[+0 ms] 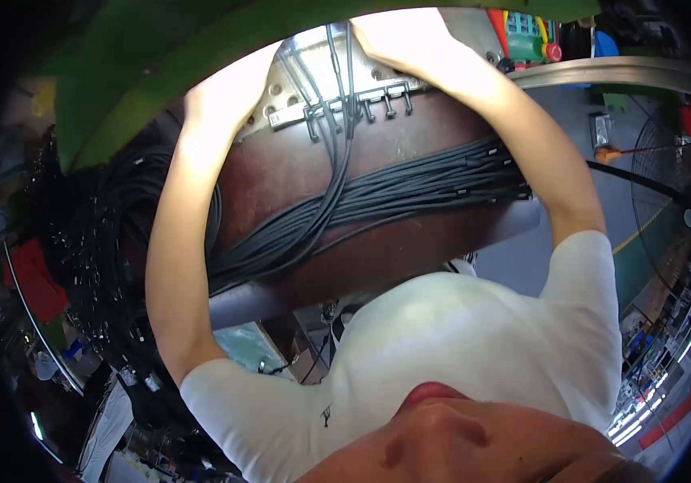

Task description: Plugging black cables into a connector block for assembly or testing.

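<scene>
Working at the rack point(287, 116), we have a few cables point(349, 76) running up between our left hand point(241, 83) and our right hand point(402, 36), above the bundle point(410, 179) lying across the bench point(265, 171). We judge the step in hand to be handling those cables' upper stretch; the next move seems to call for keeping them in line with the hooks point(408, 101). The green rim point(160, 76) cuts off our fingers and glare washes out both hands, so we cannot tell whether they spread, narrow or grip anything.

Left hand point(237, 88) partly hidden, right hand point(402, 39) too, cables point(349, 68) concealed up top
</scene>
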A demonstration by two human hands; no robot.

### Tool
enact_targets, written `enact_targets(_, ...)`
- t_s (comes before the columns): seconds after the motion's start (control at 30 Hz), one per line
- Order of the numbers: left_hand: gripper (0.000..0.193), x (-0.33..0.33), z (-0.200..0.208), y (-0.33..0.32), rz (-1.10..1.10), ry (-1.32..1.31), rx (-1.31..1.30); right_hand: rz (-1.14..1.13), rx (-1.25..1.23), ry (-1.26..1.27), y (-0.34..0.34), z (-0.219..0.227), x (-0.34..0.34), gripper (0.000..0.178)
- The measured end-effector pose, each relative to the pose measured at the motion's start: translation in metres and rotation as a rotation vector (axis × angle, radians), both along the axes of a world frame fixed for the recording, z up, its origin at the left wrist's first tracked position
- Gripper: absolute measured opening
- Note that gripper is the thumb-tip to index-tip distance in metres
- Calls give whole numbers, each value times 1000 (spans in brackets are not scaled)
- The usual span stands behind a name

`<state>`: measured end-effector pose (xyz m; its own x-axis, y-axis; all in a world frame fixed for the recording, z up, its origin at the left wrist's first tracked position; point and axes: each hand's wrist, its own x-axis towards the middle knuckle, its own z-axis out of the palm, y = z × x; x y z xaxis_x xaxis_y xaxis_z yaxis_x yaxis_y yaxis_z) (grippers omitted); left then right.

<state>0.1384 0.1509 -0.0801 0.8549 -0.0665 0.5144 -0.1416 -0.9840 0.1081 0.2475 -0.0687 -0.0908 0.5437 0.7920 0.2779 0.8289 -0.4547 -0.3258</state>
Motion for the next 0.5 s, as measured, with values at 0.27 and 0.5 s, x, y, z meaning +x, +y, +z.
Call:
enact_targets(0.27, 22, 8, -17, -12, 53, 27, 384, -60, -56, 41, -9, -2, 14, 31)
enact_targets(0.5, 45, -20, 9, -6, 96, 199, -233, -96, -75, 72, -9, 6, 14, 34)
